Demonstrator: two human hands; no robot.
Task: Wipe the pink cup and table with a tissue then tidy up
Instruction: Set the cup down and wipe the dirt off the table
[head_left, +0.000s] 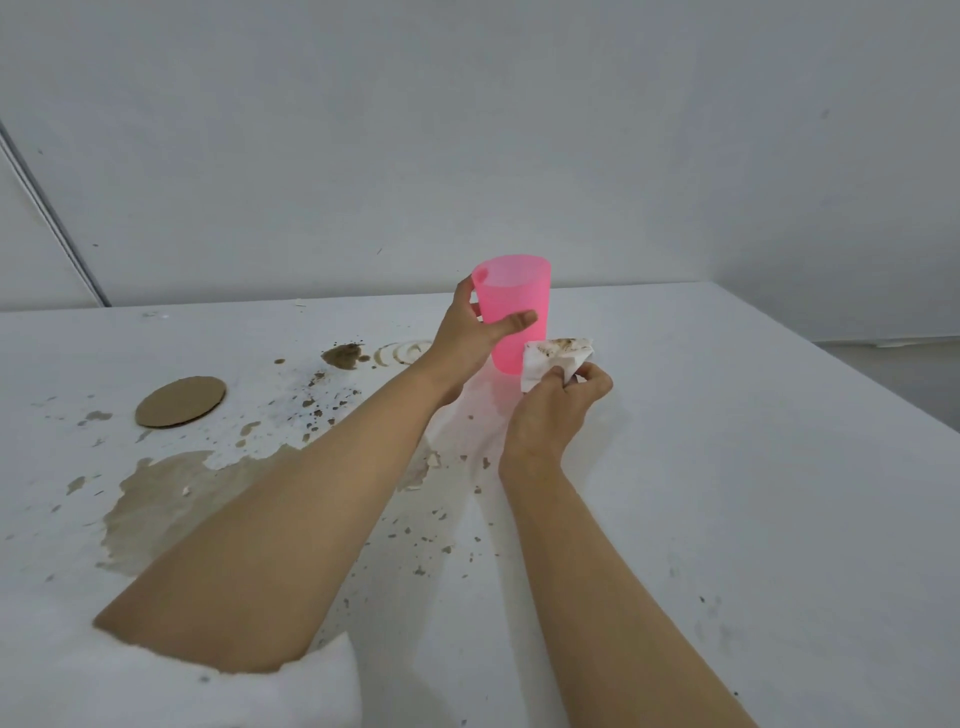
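Observation:
My left hand (470, 332) grips the pink cup (514, 291) around its side and holds it upright, just above the white table (727, 467). My right hand (558, 402) pinches a crumpled white tissue (553, 358) with brown stains on it. The tissue touches the lower right side of the cup. A large brown spill (166, 504) lies on the table at the left, with several smaller splashes (332, 400) spread toward the middle under my left forearm.
A round brown cardboard coaster (181, 401) lies flat at the left. A darker brown puddle (343, 356) and ring-shaped marks (400, 353) sit behind my left wrist. The table's right edge (841, 364) runs diagonally; a grey wall stands behind.

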